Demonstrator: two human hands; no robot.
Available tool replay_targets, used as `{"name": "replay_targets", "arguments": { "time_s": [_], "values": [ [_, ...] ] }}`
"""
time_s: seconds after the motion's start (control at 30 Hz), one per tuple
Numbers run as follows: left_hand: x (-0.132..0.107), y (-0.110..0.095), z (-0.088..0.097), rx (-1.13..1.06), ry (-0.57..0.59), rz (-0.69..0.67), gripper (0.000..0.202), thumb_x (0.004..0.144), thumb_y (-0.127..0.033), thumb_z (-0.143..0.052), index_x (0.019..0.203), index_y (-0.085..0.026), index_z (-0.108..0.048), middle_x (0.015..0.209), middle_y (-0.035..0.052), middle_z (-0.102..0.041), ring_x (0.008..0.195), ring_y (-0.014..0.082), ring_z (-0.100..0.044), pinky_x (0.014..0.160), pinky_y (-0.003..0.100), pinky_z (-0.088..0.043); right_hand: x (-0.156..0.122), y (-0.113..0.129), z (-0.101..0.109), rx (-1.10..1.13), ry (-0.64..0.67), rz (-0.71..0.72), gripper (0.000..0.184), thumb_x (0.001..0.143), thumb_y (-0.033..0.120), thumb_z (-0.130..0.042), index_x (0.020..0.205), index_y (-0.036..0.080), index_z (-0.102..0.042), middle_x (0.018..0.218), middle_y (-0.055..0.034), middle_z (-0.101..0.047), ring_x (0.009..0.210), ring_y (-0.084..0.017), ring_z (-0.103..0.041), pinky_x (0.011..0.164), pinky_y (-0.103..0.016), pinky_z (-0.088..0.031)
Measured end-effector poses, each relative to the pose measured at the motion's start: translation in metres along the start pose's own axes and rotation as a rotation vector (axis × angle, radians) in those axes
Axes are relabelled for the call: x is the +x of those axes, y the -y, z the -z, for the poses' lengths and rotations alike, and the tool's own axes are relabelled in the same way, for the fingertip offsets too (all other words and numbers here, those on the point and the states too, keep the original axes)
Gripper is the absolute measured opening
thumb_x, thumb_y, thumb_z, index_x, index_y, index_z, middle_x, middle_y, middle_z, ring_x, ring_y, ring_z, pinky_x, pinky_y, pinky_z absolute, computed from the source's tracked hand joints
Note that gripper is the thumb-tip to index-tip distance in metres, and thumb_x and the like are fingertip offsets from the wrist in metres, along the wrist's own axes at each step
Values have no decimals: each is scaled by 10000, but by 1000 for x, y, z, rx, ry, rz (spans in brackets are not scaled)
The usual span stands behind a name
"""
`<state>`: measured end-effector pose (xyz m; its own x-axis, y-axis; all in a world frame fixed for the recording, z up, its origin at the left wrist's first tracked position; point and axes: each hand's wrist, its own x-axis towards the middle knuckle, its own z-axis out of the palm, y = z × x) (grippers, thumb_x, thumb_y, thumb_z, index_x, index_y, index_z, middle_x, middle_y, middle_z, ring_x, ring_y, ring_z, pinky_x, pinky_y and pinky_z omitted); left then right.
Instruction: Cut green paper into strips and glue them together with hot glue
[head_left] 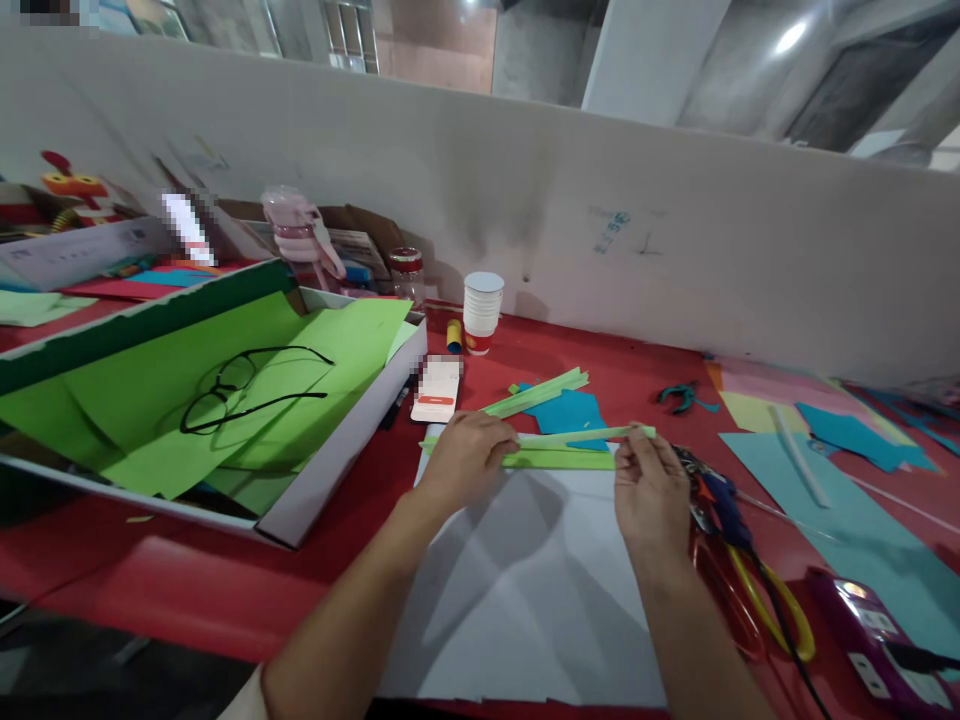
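Observation:
A narrow light green paper strip [574, 437] stretches between my two hands above a white sheet [540, 590]. My left hand [472, 445] has its fingers closed on the strip's left part. At the other end, my right hand [651, 475] pinches the strip between thumb and fingers. Just under it lies a wider green paper piece [559, 460] along the sheet's top edge. Behind my hands rest a bundle of green strips [544, 392] and a blue paper piece [566, 413].
On the left stands an open box [337, 445] of green paper with eyeglasses [255, 385] on top. Paper cups [482, 310] and a phone [437, 388] sit behind. At right are scissors [772, 600], a glue gun [724, 505], a purple power strip [877, 640] and blue pliers [679, 397].

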<state>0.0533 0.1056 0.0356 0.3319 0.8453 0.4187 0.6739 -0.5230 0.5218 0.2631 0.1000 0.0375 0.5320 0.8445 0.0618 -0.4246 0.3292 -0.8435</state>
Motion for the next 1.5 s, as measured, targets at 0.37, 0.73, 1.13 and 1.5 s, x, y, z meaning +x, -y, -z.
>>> {"name": "replay_targets", "arguments": {
  "time_s": [0.37, 0.73, 1.13, 1.5],
  "values": [
    [-3, 8, -12, -19, -177, 1, 175, 874, -143, -495, 839, -193, -659, 802, 37, -696, 762, 175, -613, 723, 308, -455, -18, -19, 1, -157, 209, -225, 307, 540, 230, -848, 761, 179, -641, 697, 24, -631, 541, -80, -500, 473, -203, -372],
    [-1, 24, 3, 204, -55, -54, 183, 849, -176, -525, 781, -233, -685, 802, 19, -733, 764, 200, -634, 767, 359, -425, -23, -23, -6, -199, 152, -271, 308, 513, 406, -837, 646, 172, -687, 618, -3, -611, 552, -106, -452, 555, -268, -361],
    [1, 9, 2, 69, -246, -133, 165, 862, -238, -549, 978, -203, -660, 928, 54, -715, 882, 215, -610, 809, 355, -455, -31, -29, -5, -304, 284, -183, 195, 653, 363, -750, 720, 183, -721, 579, 20, -564, 552, -104, -433, 529, -248, -330],
    [-3, 2, -4, 118, -127, -117, 213, 867, -173, -497, 762, -223, -676, 758, 10, -715, 754, 191, -611, 803, 391, -419, -15, -13, -1, -216, 136, -103, 219, 612, 380, -770, 661, 189, -674, 558, 33, -525, 523, -89, -365, 501, -250, -293]
  ]
}}
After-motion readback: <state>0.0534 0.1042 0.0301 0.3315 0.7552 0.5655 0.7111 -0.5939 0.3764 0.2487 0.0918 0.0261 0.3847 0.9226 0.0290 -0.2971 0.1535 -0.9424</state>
